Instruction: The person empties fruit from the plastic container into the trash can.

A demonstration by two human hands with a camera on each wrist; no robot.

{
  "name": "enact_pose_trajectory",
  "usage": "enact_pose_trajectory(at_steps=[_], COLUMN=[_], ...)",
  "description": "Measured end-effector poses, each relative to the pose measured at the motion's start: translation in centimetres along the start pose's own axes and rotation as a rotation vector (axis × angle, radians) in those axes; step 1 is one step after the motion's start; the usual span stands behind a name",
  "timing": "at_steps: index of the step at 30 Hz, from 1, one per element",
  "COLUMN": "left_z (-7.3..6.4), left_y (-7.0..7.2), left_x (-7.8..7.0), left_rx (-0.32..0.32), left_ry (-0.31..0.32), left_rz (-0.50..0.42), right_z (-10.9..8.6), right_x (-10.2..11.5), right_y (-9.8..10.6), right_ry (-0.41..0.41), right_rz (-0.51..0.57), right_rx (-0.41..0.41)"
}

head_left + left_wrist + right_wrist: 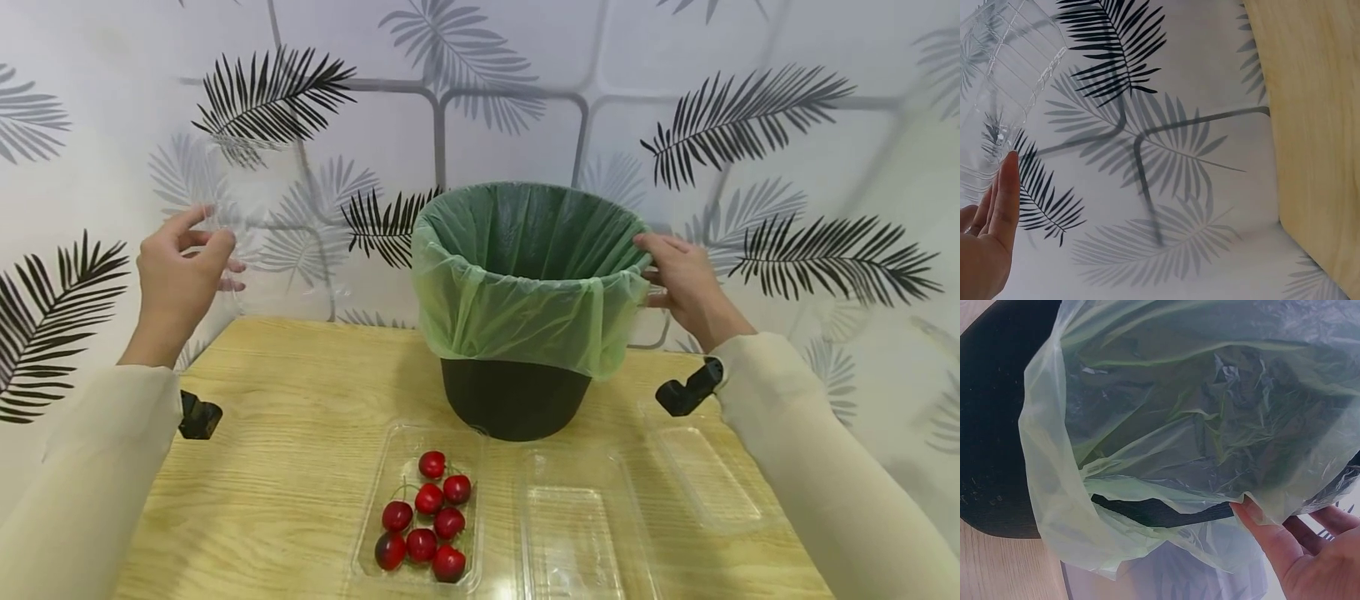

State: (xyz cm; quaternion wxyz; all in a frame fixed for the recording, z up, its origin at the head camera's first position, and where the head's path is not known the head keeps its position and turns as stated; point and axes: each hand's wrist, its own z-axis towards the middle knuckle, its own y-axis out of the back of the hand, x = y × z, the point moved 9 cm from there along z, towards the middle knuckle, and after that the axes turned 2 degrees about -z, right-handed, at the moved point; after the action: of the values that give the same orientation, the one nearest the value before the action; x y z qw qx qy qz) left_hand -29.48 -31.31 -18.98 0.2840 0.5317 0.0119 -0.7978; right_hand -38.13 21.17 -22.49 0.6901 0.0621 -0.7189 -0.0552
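Note:
A black bin (517, 400) stands on the wooden table, lined with a thin green plastic bag (525, 321) folded over its rim. My right hand (686, 279) grips the rim at the right side. In the right wrist view, its thumb presses on the edge of the bag (1166, 450), with black bin showing through a gap beneath. Raised at the left, my left hand (187, 267) holds a clear plastic container (1022, 69) by its edge. The container is see-through against the patterned wall, so its outline is faint in the head view.
In front of the bin, a clear tray (365, 525) holds several red cherries (429, 498). Beside it lies a clear plastic tray (573, 533), and another clear piece (708, 475) is at the right. A leaf-patterned wall (517, 50) rises behind the table (285, 467).

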Motion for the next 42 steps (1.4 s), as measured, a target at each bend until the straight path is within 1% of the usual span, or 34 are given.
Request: enact_pose_trajectory(at_steps=[2, 5, 7, 9, 12, 13, 16, 20, 23, 26, 30, 33, 40, 42], left_z=[-0.3, -0.7, -1.0, -1.4, -2.1, -2.4, -3.1, -3.9, -4.7, -5.7, -7.0, -7.9, -9.9, -10.3], left_y=[0.2, 0.3, 0.0, -0.4, -1.2, -1.4, -1.7, -2.1, -2.5, -2.9, -3.6, -3.9, -5.3, -5.5], left_x=[0.7, 1.7, 2.5, 3.4, 4.6, 5.1, 6.4, 8.2, 9.5, 10.6, 12.0, 13.0, 14.9, 15.5], left_rx=[0.015, 0.062, 0.129, 0.213, 0.327, 0.348, 0.373, 0.396, 0.437, 0.499, 0.561, 0.585, 0.657, 0.671], left_ry=[0.023, 0.049, 0.069, 0.089, 0.118, 0.124, 0.142, 0.180, 0.216, 0.249, 0.278, 0.297, 0.352, 0.368], left_rz=[-0.003, -0.017, -0.078, -0.123, -0.118, -0.093, -0.016, 0.006, 0.009, 0.016, 0.031, 0.044, 0.003, 0.015], right_z=[0.0, 0.0, 0.0, 0.0, -0.1, -0.1, -0.1, 0.0, 0.0, 0.1, 0.0, 0.0, -0.1, -0.1], right_x=[0.1, 0.2, 0.3, 0.3, 0.3, 0.2, 0.2, 0.1, 0.0, 0.1, 0.2, 0.2, 0.1, 0.1], right_y=[-0.1, -0.1, -0.1, -0.1, 0.1, 0.1, 0.2, 0.1, 0.0, -0.1, 0.0, 0.0, 0.0, 0.0], right_ry=[-0.001, -0.005, -0.004, -0.002, 0.002, 0.005, 0.008, 0.003, -0.004, -0.001, 0.011, 0.014, 0.016, 0.017], right_rz=[-0.026, -0.020, -0.015, -0.020, -0.037, -0.041, -0.044, -0.035, -0.043, -0.050, -0.038, -0.026, -0.015, -0.015], right_rx=[0.002, 0.005, 0.003, -0.002, -0.008, -0.009, -0.013, -0.012, -0.005, -0.003, -0.011, -0.012, -0.015, -0.014])
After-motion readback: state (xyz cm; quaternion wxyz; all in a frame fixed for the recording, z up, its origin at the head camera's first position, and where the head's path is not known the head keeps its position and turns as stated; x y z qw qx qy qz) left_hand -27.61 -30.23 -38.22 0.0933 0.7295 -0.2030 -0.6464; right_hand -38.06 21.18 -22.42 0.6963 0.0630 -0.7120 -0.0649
